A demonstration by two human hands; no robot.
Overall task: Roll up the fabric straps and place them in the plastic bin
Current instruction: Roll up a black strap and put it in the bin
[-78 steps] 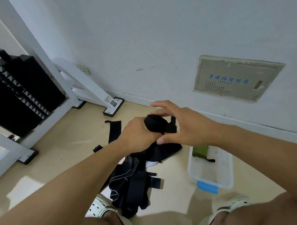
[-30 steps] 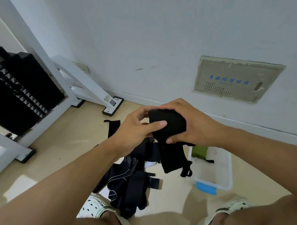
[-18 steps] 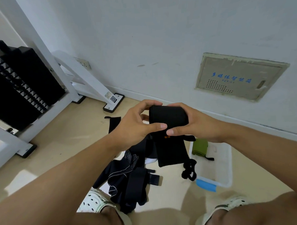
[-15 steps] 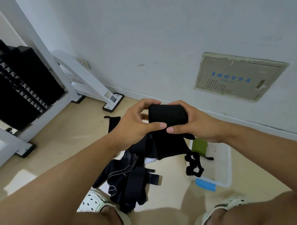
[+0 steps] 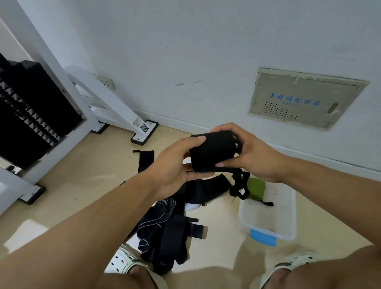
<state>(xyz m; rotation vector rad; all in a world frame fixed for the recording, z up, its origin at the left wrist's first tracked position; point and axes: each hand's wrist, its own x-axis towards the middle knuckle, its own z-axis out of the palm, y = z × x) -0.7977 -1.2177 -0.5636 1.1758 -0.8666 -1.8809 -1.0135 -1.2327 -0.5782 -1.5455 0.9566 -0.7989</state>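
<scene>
Hands: left hand (image 5: pixel 175 168) and right hand (image 5: pixel 248 151) both grip a rolled black strap (image 5: pixel 211 151), held above the floor.
Floor: beige (image 5: pixel 82 169); dark strap pile (image 5: pixel 166 229) beside a clear plastic bin (image 5: pixel 289 216).
Bin: holds a green roll (image 5: pixel 256 188).
Wall: white (image 5: pixel 182 47), with a beige access panel (image 5: pixel 302 97).

We see a thick black fabric strap (image 5: pixel 211 151) wound into a fat roll, held in mid-air, its loose knotted tail (image 5: pixel 239 184) dangling above a clear rectangular plastic bin with a blue latch (image 5: pixel 272 233) on the floor. In the bin's far end lies a rolled green fabric strap (image 5: pixel 256 188). A heap of unrolled black fabric straps (image 5: pixel 166 231) sprawls just left of the bin.
</scene>
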